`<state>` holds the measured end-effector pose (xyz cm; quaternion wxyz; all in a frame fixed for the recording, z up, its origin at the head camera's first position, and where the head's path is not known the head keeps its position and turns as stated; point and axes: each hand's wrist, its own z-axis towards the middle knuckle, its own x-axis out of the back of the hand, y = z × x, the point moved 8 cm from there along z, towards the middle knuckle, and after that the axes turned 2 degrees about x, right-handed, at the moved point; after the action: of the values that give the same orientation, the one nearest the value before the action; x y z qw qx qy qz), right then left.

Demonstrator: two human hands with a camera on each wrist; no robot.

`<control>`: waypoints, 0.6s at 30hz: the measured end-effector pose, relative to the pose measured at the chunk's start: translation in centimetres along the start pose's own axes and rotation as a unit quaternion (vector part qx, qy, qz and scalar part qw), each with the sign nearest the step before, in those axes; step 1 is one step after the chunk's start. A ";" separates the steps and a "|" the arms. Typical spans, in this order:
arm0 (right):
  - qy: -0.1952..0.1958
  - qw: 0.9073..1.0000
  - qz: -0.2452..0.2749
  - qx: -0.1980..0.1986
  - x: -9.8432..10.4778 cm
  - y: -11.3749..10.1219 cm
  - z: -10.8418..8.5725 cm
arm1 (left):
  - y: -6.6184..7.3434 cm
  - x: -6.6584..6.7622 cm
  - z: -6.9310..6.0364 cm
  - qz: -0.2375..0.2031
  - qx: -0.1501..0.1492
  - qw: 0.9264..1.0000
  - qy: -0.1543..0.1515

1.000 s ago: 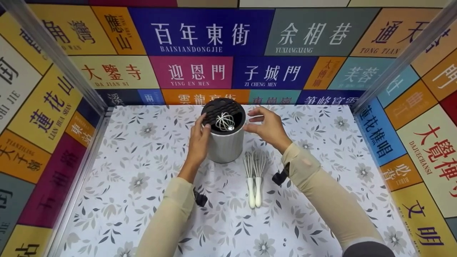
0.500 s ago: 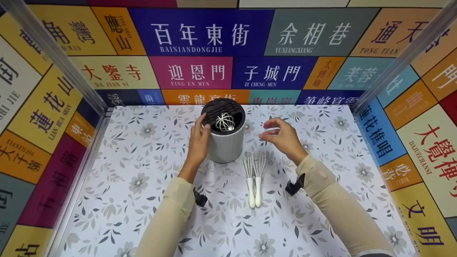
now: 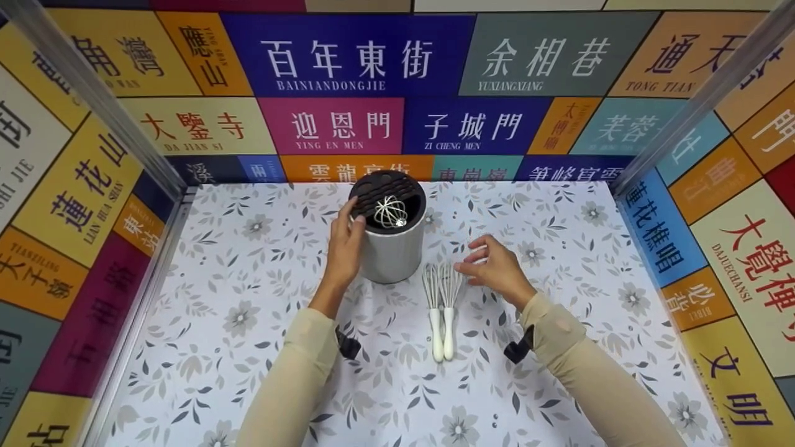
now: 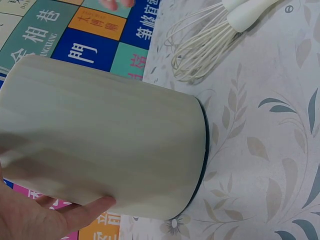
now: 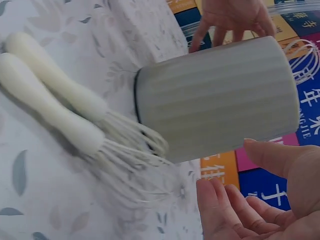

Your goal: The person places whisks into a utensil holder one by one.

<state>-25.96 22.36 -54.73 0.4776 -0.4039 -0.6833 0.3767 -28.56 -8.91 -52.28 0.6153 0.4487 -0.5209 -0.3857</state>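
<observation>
A grey, ribbed utensil holder with a black slotted top stands upright. The wire head of a whisk sticks out of its wide opening; the rest is hidden inside. My left hand rests against the holder's left side near the rim, fingers fairly straight. Two more whisks lie side by side on the cloth, the left whisk and the right whisk, white handles toward me. Just right of their wire heads hovers my right hand, thumb and fingers apart, holding nothing. The right wrist view shows its spread fingers.
A white cloth with grey flowers and leaves covers the table. Panels with coloured lettered blocks enclose the back and both sides, with metal posts at the corners. The holder stands near the back panel.
My right hand has drawn away from the holder's rim, moving right and then down toward the whisks on the cloth. My left hand and the holder have stayed in place.
</observation>
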 end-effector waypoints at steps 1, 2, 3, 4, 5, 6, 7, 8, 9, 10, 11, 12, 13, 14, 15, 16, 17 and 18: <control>-0.001 1.000 -0.001 -0.006 -0.1 0.6 -0.1 | 0.0 0.0 0.0 0.000 0.000 1.000 0.000; -0.002 1.000 -0.001 -0.013 -0.3 1.1 -0.2 | 0.0 0.0 0.0 0.001 -0.001 1.000 -0.001; -0.004 1.000 -0.001 -0.019 -0.4 1.6 -0.3 | 0.0 0.0 0.0 0.002 -0.001 1.000 -0.001; -0.006 1.000 -0.003 -0.023 -0.6 2.1 -0.4 | 0.0 0.0 -0.1 0.005 -0.001 1.000 -0.002; -0.008 1.000 -0.003 -0.029 -0.8 2.7 -0.5 | 0.1 0.0 -0.1 0.006 -0.002 1.000 -0.002; -0.009 0.999 -0.005 -0.034 -1.0 3.1 -0.7 | 0.1 0.0 -0.1 0.008 -0.003 1.000 -0.002; -0.012 0.999 -0.008 -0.037 -1.2 3.6 -0.8 | 0.1 0.0 -0.1 0.008 -0.003 1.000 -0.002; -0.015 0.999 -0.011 -0.040 -1.4 4.0 -1.0 | 0.1 0.0 -0.1 0.009 -0.004 1.000 -0.002; -0.018 0.999 -0.014 -0.043 -1.5 4.3 -1.1 | 0.1 0.0 -0.1 0.007 -0.005 1.000 -0.002; -0.020 0.999 -0.017 -0.045 -1.7 4.6 -1.3 | 0.1 0.0 -0.1 0.006 -0.005 1.000 -0.002; -0.022 0.998 -0.021 -0.049 -1.8 4.9 -1.5 | 0.1 0.0 -0.1 0.004 -0.006 1.000 -0.002; -0.025 0.998 -0.025 -0.052 -1.9 5.2 -1.6 | 0.1 0.0 -0.1 0.003 -0.006 1.000 -0.002; -0.028 0.998 -0.027 -0.055 -2.0 5.5 -1.8 | 0.1 0.0 -0.1 0.003 -0.005 1.000 -0.002; -0.031 0.997 -0.026 -0.059 -2.1 5.7 -1.9 | 0.1 0.0 -0.1 0.003 -0.004 1.000 -0.002; -0.033 0.997 -0.029 -0.062 -2.2 5.9 -2.0 | 0.1 0.0 -0.1 0.003 -0.004 1.000 -0.003; -0.036 0.997 -0.033 -0.065 -2.3 6.1 -2.1 | 0.1 0.0 -0.1 0.003 -0.003 1.000 -0.002; -0.038 0.996 -0.038 -0.067 -2.4 6.3 -2.2 | 0.0 0.0 0.0 0.003 -0.002 1.000 -0.003; -0.041 0.996 -0.041 -0.069 -2.5 6.5 -2.2 | 0.0 -0.1 0.0 0.003 -0.001 1.000 -0.003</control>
<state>-22.02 22.90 -60.85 0.4353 -0.3917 -0.7427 0.3248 -28.52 -8.84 -52.27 0.6153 0.4451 -0.5237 -0.3861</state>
